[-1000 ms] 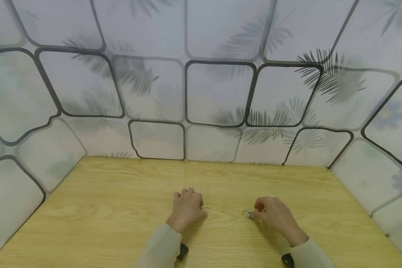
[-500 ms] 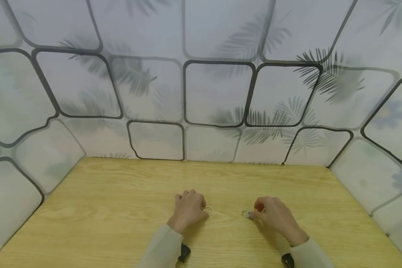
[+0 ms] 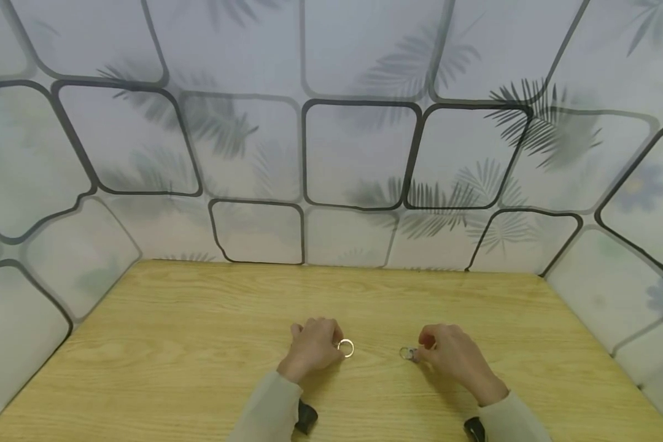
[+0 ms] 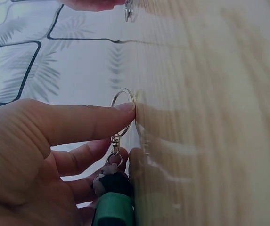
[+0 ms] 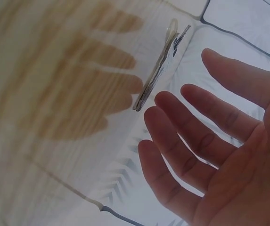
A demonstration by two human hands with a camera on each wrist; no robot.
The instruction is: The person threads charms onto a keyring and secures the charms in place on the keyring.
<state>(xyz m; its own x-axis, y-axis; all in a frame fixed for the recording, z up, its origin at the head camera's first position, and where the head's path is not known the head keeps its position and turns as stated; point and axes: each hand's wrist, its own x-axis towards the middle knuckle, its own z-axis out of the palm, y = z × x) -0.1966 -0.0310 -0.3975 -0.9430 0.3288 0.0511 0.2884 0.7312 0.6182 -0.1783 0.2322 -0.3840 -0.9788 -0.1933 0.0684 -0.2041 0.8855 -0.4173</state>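
Here, in the head view, we see a person's left hand point(image 3: 311, 348) at a keychain point(image 3: 352, 350) on a wood-grain table point(image 3: 199, 344), its gold-toned ring showing beside the thumb; the right hand point(image 3: 457, 359) is at a small metal item point(image 3: 413, 354), well apart from the keychain. In the left wrist view, we find thumb and bent fingers grasping the keychain, whose clasp point(image 4: 116, 142) leads to a charm with a green part point(image 4: 115, 208). From the right wrist, we see the metal item edge-on, the right hand's fingers point(image 5: 184, 127) loosely bent and released beside it; we cannot tell whether they touch it.
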